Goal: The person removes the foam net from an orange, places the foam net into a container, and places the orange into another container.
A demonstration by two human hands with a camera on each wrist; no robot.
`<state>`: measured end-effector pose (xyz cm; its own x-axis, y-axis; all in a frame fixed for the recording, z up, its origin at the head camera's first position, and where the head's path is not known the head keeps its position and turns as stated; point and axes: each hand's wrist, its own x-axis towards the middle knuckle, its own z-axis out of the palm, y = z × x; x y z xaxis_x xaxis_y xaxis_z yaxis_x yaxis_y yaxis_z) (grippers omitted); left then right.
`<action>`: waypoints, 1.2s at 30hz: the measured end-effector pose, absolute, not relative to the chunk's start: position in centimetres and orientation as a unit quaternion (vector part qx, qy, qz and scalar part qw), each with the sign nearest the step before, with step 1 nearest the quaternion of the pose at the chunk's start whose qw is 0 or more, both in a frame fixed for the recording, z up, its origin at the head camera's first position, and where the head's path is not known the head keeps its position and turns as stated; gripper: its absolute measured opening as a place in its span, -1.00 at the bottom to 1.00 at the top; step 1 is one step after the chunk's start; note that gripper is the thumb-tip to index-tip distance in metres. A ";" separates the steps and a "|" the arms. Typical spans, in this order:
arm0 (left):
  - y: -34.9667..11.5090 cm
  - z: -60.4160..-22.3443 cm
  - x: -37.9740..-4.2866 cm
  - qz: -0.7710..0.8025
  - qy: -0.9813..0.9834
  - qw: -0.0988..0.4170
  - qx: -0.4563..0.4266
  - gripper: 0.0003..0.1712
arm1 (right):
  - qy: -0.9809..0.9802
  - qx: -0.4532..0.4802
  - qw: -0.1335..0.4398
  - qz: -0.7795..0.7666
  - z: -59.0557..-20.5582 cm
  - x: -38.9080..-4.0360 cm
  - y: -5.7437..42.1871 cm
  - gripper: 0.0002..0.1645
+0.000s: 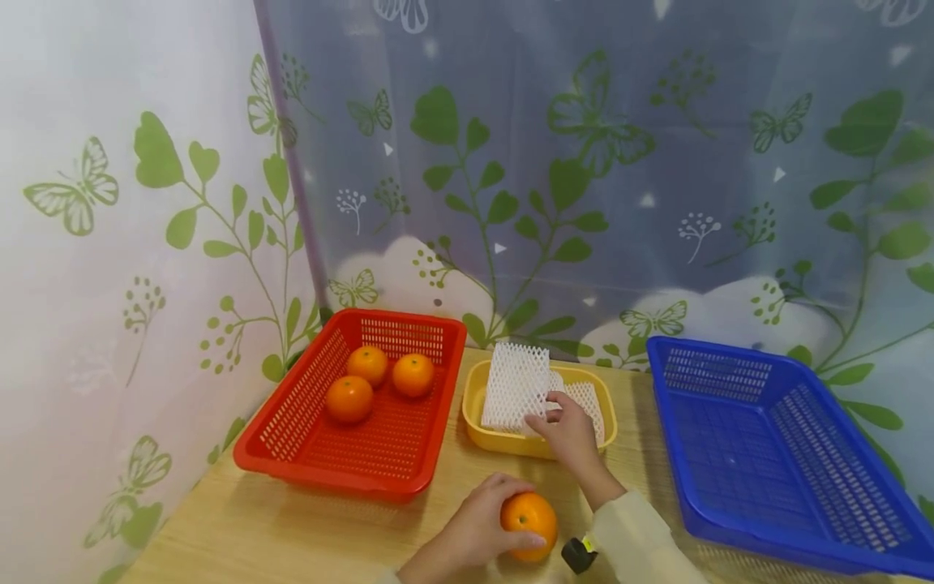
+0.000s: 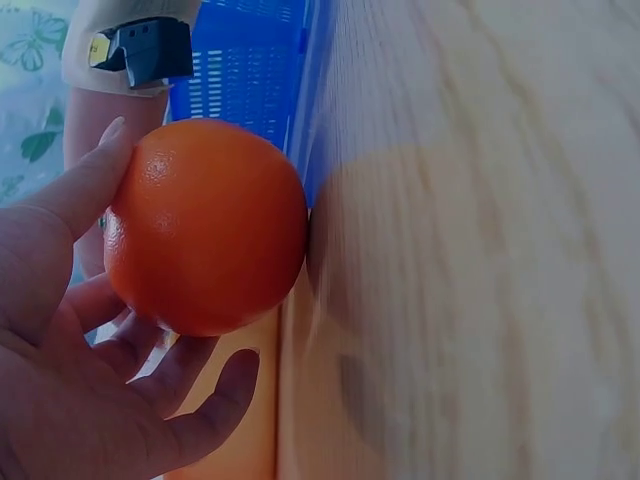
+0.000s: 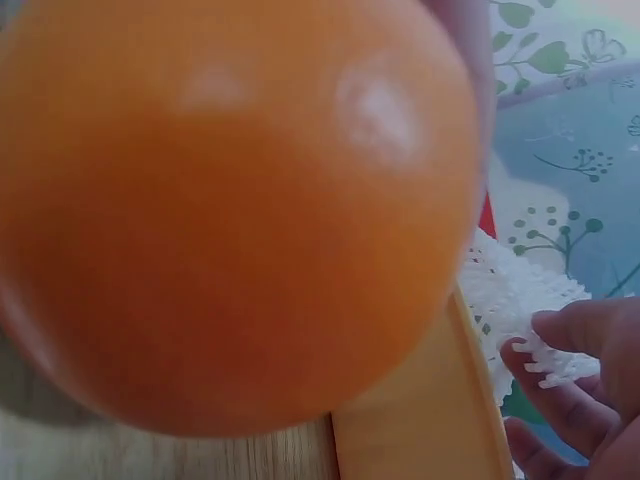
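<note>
My left hand (image 1: 473,523) holds an orange (image 1: 535,517) at the front of the table, thumb on its near side and fingers round its left side. In the left wrist view, the orange (image 2: 205,225) sits right at the wooden surface. My right hand (image 1: 572,438) reaches over the yellow basket (image 1: 503,443) and pinches the edge of a white foam net sleeve (image 1: 514,381). The right wrist view shows the netting (image 3: 548,365) between thumb and fingertip, while the orange fills much of that view. Other foam net sleeves (image 1: 586,397) lie in the yellow basket.
A red basket (image 1: 339,478) with three oranges (image 1: 349,399) stands on the left. On the right is a blue basket (image 1: 737,462). A patterned curtain (image 1: 511,162) hangs behind the table (image 1: 241,535). A small black device (image 1: 579,555) is at the right sleeve.
</note>
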<state>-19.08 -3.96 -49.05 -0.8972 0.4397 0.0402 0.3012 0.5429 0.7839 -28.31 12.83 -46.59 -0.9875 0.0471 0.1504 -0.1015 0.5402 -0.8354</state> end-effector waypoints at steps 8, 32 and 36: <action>-4.2 -49.1 -19.0 0.429 0.875 0.070 0.214 -0.28 | -0.912 0.045 0.085 0.399 -46.7 -29.1 12.1 -0.22; -4.3 -49.1 -18.8 0.438 0.873 0.077 0.202 -0.30 | -0.965 0.071 0.123 0.222 -47.0 -29.8 12.3 -0.27; -4.4 -49.1 -18.9 0.435 0.874 0.077 0.202 -0.30 | -0.966 0.075 0.124 0.216 -46.8 -30.0 12.6 -0.27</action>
<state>-18.89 -4.44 -49.09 -0.9064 0.4202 0.0423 0.2870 0.5393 0.7917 -29.99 12.60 -46.79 -0.9577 -0.0920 0.2727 -0.1993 0.8957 -0.3976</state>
